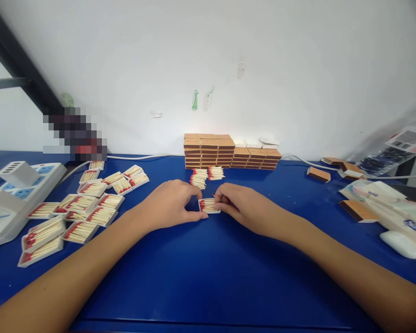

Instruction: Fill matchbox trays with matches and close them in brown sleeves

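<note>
A white matchbox tray filled with red-tipped matches lies on the blue table in front of me. My left hand curves around its left end, thumb at the near edge and fingers at the far edge. At the tray's right end, my right hand is pinched closed over the matches. A red match head shows by its fingertips; the rest of that match is hidden. Just behind the tray lie two loose piles of matches, the left pile and the right pile.
Stacked brown matchboxes stand against the wall, with white trays on top. Several match-filled trays spread out at left beside a power strip. Matchbox sleeves, a wipes pack and a white mouse lie at right.
</note>
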### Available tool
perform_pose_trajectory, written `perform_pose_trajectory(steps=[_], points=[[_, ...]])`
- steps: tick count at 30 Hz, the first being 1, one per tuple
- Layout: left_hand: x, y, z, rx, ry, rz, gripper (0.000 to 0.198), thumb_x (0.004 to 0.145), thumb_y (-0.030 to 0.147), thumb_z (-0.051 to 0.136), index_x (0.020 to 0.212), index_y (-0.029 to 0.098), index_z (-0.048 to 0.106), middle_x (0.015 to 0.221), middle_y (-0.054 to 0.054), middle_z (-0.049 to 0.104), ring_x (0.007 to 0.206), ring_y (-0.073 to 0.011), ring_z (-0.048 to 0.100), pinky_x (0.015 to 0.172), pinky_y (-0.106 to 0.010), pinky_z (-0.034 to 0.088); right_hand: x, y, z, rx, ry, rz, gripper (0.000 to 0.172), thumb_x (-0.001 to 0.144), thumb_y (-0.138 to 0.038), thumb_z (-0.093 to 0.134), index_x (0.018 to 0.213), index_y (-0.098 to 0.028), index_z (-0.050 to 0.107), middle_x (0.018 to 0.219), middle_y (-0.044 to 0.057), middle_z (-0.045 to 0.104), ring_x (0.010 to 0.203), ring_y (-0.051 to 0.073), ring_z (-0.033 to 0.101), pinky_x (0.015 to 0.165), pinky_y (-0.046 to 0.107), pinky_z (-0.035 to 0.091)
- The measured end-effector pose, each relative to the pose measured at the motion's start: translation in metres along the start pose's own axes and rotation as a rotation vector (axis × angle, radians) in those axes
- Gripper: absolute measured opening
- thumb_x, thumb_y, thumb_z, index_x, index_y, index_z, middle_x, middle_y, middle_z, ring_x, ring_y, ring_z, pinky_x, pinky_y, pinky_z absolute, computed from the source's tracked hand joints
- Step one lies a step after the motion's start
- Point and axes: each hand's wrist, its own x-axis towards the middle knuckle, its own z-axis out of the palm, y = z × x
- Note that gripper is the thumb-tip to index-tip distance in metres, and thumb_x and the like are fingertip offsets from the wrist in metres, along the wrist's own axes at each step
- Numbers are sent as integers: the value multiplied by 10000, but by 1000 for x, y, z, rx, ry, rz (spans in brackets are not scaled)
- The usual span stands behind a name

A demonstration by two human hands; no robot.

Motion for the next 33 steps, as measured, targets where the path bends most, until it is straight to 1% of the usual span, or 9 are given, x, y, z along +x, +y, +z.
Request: perform_pose_trajectory(steps=[8, 14, 18, 21, 24, 29, 33], points=[[-1, 1, 0, 9, -1, 6, 300, 877, 491, 770, 990, 213, 751, 692, 27, 613, 607, -146, 525, 594, -286, 291, 2, -5, 4, 45, 65, 19, 117, 1013, -249, 627, 906, -203, 639, 866, 17, 659, 752, 159, 564, 671, 295, 393], [0, 0, -1, 13, -5, 13, 316, 883, 509, 758, 985, 211, 748, 691, 27, 611, 608, -149, 527, 587, -292, 290, 2, -4, -1, 80, 34, -27, 122, 1000, -236, 620, 887, -207, 654, 819, -1, 643, 708, 140, 555, 660, 288, 402], [-1, 0, 0, 20, 0, 10, 306, 883, 492, 765, 990, 207, 752, 695, 22, 620, 607, -150, 532, 588, -290, 292, 2, -2, -2, 87, 46, -55, 114, 998, -245, 628, 895, -212, 668, 835, -2, 631, 715, 139, 553, 669, 287, 411], [-1, 0, 0, 16, 3, 24, 293, 886, 483, 763, 984, 207, 753, 702, 20, 632, 608, -151, 537, 586, -289, 291, 2, 1, 0, 64, 99, -48, 77, 996, -248, 632, 935, -221, 671, 854, 1, 618, 730, 144, 553, 666, 288, 411], [-1, 0, -1, 15, -3, 29, 295, 891, 490, 755, 972, 206, 751, 709, 17, 643, 607, -152, 540, 584, -291, 290, 2, 3, 3, 40, 145, -29, 78, 1009, -262, 616, 973, -225, 674, 902, 17, 621, 751, 154, 561, 659, 294, 412], [0, 1, -1, 19, -11, 25, 306, 894, 493, 753, 995, 205, 752, 717, 15, 647, 613, -153, 539, 591, -290, 293, 4, 4, 7, 26, 130, 3, 117, 1037, -279, 581, 962, -215, 645, 926, 27, 628, 764, 161, 570, 674, 299, 419], [-1, 2, -1, 20, -15, 20, 324, 888, 499, 760, 1025, 205, 754, 707, 19, 640, 611, -155, 537, 595, -288, 297, 3, 3, 6, 6, 135, 7, 145, 1068, -277, 526, 965, -212, 605, 980, 41, 626, 799, 171, 572, 700, 302, 419]])
